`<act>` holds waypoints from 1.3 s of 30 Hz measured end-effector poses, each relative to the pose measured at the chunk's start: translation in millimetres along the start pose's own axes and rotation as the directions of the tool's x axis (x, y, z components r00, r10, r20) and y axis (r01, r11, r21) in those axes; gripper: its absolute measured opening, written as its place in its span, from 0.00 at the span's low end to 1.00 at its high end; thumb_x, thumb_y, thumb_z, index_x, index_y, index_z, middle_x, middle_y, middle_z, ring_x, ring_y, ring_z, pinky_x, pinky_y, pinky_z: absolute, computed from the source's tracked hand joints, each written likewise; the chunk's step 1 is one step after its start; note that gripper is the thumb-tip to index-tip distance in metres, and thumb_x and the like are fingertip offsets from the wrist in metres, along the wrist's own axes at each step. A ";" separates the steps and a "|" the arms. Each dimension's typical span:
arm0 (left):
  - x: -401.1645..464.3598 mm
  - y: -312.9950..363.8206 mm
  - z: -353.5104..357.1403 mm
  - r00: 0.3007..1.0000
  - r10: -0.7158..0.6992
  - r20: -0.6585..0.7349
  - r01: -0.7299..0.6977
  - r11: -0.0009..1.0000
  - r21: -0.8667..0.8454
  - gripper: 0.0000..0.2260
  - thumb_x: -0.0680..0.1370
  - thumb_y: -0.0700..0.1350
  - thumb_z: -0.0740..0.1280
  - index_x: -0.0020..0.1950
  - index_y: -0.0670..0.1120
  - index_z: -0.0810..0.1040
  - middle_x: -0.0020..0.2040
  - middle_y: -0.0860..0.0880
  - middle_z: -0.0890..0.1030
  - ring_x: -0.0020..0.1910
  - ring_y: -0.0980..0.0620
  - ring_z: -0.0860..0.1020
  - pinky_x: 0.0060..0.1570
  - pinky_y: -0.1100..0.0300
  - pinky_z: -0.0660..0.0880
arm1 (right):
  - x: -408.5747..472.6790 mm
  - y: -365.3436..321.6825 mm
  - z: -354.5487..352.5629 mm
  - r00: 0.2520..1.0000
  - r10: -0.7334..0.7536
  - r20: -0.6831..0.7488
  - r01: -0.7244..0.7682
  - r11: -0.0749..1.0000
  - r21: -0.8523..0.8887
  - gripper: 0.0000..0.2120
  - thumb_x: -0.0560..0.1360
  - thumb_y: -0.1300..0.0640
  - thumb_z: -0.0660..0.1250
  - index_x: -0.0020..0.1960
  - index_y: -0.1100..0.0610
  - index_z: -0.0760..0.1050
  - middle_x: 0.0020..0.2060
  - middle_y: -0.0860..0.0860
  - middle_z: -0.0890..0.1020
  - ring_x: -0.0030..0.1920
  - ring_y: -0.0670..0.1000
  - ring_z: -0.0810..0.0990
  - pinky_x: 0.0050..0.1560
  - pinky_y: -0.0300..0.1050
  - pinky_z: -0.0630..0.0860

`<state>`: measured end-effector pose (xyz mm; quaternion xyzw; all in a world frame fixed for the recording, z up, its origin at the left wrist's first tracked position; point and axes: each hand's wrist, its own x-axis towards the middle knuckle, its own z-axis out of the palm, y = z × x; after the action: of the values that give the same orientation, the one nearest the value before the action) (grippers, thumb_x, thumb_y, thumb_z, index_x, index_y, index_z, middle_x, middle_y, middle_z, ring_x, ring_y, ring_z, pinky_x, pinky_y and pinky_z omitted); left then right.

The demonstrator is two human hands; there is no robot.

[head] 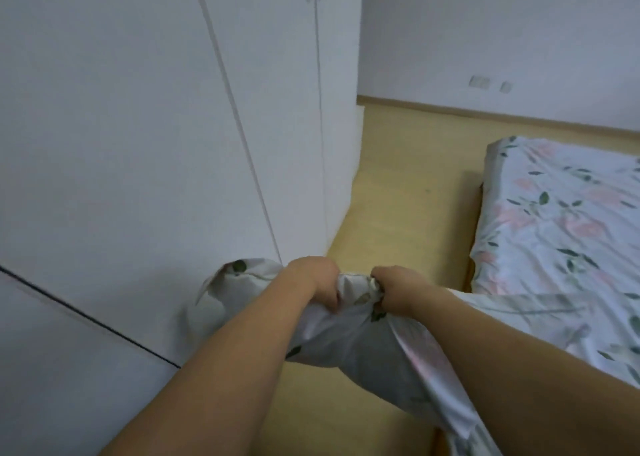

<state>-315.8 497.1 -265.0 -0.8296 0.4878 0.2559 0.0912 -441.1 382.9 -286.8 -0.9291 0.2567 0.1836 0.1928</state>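
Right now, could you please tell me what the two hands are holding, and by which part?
The left hand and the right hand both grip the floral cloth by a bunched-up stretch at its top, close together.

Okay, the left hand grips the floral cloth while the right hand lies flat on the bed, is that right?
Not quite: the right hand grips the floral cloth too, beside the left hand, as the head view shows.

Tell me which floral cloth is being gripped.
The bunched floral cloth beside the wardrobe: left hand and right hand grip its gathered edge. The floral sheet lies spread flat, untouched.
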 end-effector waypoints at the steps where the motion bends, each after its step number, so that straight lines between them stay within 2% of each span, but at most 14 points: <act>1: -4.0 -3.0 2.6 1.000 -0.002 -0.005 0.002 1.000 -0.001 0.17 0.68 0.54 0.73 0.53 0.49 0.80 0.50 0.46 0.82 0.46 0.46 0.80 0.40 0.57 0.73 | 3.0 -0.8 4.8 0.999 0.019 -0.026 -0.018 0.999 0.027 0.18 0.69 0.52 0.70 0.56 0.55 0.72 0.55 0.56 0.79 0.56 0.58 0.77 0.49 0.45 0.71; 2: 46.5 68.9 -10.0 0.995 0.098 0.009 -0.098 0.994 0.056 0.14 0.69 0.53 0.72 0.51 0.47 0.80 0.50 0.45 0.82 0.46 0.45 0.80 0.39 0.57 0.71 | -10.3 77.4 -0.9 0.987 0.143 -0.066 -0.138 0.987 0.083 0.17 0.69 0.52 0.70 0.56 0.55 0.73 0.54 0.55 0.79 0.55 0.58 0.77 0.49 0.46 0.72; 8: 96.5 120.8 -20.7 0.952 0.292 -0.093 -0.272 0.945 0.183 0.08 0.72 0.48 0.68 0.47 0.46 0.81 0.48 0.43 0.83 0.47 0.42 0.80 0.40 0.58 0.71 | -23.7 140.9 3.3 0.949 0.268 -0.165 -0.230 0.948 0.221 0.14 0.66 0.50 0.72 0.49 0.52 0.75 0.48 0.53 0.82 0.50 0.58 0.80 0.46 0.47 0.75; 12: 149.0 182.5 -33.9 0.880 0.473 -0.043 -0.442 0.848 0.293 0.03 0.72 0.45 0.66 0.41 0.49 0.79 0.45 0.43 0.83 0.46 0.41 0.81 0.38 0.57 0.69 | -24.5 203.9 4.8 0.887 0.434 -0.157 -0.371 0.873 0.316 0.17 0.64 0.46 0.74 0.49 0.52 0.77 0.48 0.53 0.82 0.51 0.57 0.81 0.49 0.48 0.78; 15: 198.5 217.6 -47.5 0.809 0.588 0.012 -0.552 0.752 0.361 0.04 0.72 0.45 0.65 0.42 0.48 0.79 0.45 0.44 0.82 0.45 0.41 0.81 0.37 0.56 0.69 | -15.4 240.1 1.9 0.827 0.539 -0.163 -0.453 0.809 0.375 0.18 0.64 0.45 0.74 0.50 0.51 0.77 0.48 0.53 0.82 0.50 0.56 0.81 0.49 0.47 0.77; 19: 255.3 266.9 -76.8 0.670 0.739 0.076 -0.698 0.591 0.405 0.02 0.73 0.47 0.66 0.42 0.50 0.77 0.46 0.45 0.81 0.47 0.43 0.80 0.37 0.57 0.67 | -6.2 282.8 -12.5 0.695 0.705 -0.139 -0.559 0.652 0.513 0.13 0.63 0.45 0.74 0.44 0.47 0.75 0.46 0.50 0.82 0.47 0.55 0.81 0.45 0.45 0.76; 21: 278.9 293.6 -96.0 0.582 0.803 0.127 -0.761 0.483 0.432 0.02 0.73 0.46 0.66 0.42 0.49 0.77 0.44 0.46 0.80 0.47 0.44 0.80 0.37 0.57 0.67 | -7.3 297.8 -23.6 0.601 0.787 -0.138 -0.603 0.560 0.568 0.13 0.63 0.45 0.73 0.42 0.47 0.74 0.45 0.50 0.82 0.46 0.55 0.80 0.44 0.46 0.76; 23: 293.4 312.9 -109.6 0.525 0.835 0.163 -0.796 0.414 0.442 0.02 0.72 0.45 0.65 0.41 0.48 0.77 0.40 0.48 0.78 0.43 0.45 0.79 0.35 0.58 0.66 | -9.1 306.5 -32.4 0.545 0.829 -0.123 -0.628 0.501 0.595 0.13 0.63 0.45 0.73 0.42 0.48 0.73 0.44 0.50 0.81 0.46 0.55 0.80 0.42 0.46 0.75; 26: 320.0 358.4 -130.4 0.393 0.888 0.240 -0.849 0.250 0.465 0.02 0.71 0.44 0.66 0.38 0.48 0.76 0.36 0.50 0.75 0.37 0.48 0.74 0.31 0.59 0.64 | -13.1 324.1 -42.7 0.422 0.900 -0.106 -0.647 0.381 0.660 0.12 0.65 0.46 0.71 0.44 0.50 0.73 0.44 0.52 0.81 0.46 0.56 0.80 0.42 0.47 0.75; 28: 332.0 400.9 -134.3 0.291 0.905 0.311 -0.872 0.117 0.476 0.03 0.72 0.45 0.66 0.39 0.48 0.77 0.35 0.51 0.74 0.36 0.48 0.73 0.34 0.59 0.66 | -23.3 339.6 -40.2 0.298 0.950 -0.089 -0.664 0.274 0.696 0.12 0.67 0.46 0.69 0.43 0.51 0.71 0.45 0.52 0.80 0.46 0.57 0.79 0.40 0.46 0.72; 31: 341.9 441.2 -132.5 0.194 0.911 0.365 -0.877 -0.006 0.481 0.03 0.72 0.44 0.66 0.39 0.46 0.78 0.36 0.49 0.75 0.36 0.47 0.74 0.34 0.58 0.66 | -29.2 361.0 -32.8 0.207 0.976 -0.066 -0.677 0.192 0.710 0.12 0.69 0.48 0.68 0.47 0.53 0.71 0.48 0.53 0.80 0.48 0.57 0.79 0.40 0.47 0.72; 33: 354.0 459.3 -130.6 0.157 0.899 0.408 -0.875 -0.065 0.480 0.03 0.72 0.43 0.65 0.39 0.45 0.77 0.36 0.48 0.76 0.38 0.46 0.76 0.34 0.57 0.68 | -26.6 375.1 -31.1 0.175 0.984 -0.039 -0.679 0.149 0.719 0.13 0.69 0.46 0.68 0.48 0.52 0.71 0.48 0.52 0.80 0.48 0.56 0.79 0.40 0.47 0.71; 34: 368.2 481.5 -130.5 0.121 0.897 0.426 -0.870 -0.111 0.480 0.03 0.72 0.43 0.65 0.38 0.46 0.76 0.37 0.48 0.77 0.39 0.45 0.77 0.34 0.57 0.68 | -24.9 392.7 -29.3 0.129 0.991 -0.022 -0.667 0.103 0.738 0.14 0.69 0.45 0.68 0.48 0.52 0.71 0.47 0.52 0.80 0.47 0.56 0.79 0.39 0.47 0.72; 39: 401.4 501.4 -141.6 0.065 0.893 0.446 -0.866 -0.172 0.469 0.03 0.70 0.41 0.63 0.36 0.47 0.73 0.38 0.47 0.77 0.40 0.45 0.78 0.34 0.57 0.68 | -10.7 416.5 -33.2 0.101 0.994 0.045 -0.672 0.035 0.740 0.13 0.70 0.45 0.67 0.48 0.52 0.70 0.47 0.52 0.79 0.46 0.55 0.78 0.40 0.48 0.73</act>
<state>-539.7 -120.2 -301.2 -0.1735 0.9708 0.0432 0.1601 -669.9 41.6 -363.6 -0.4518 0.8553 -0.0760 0.2420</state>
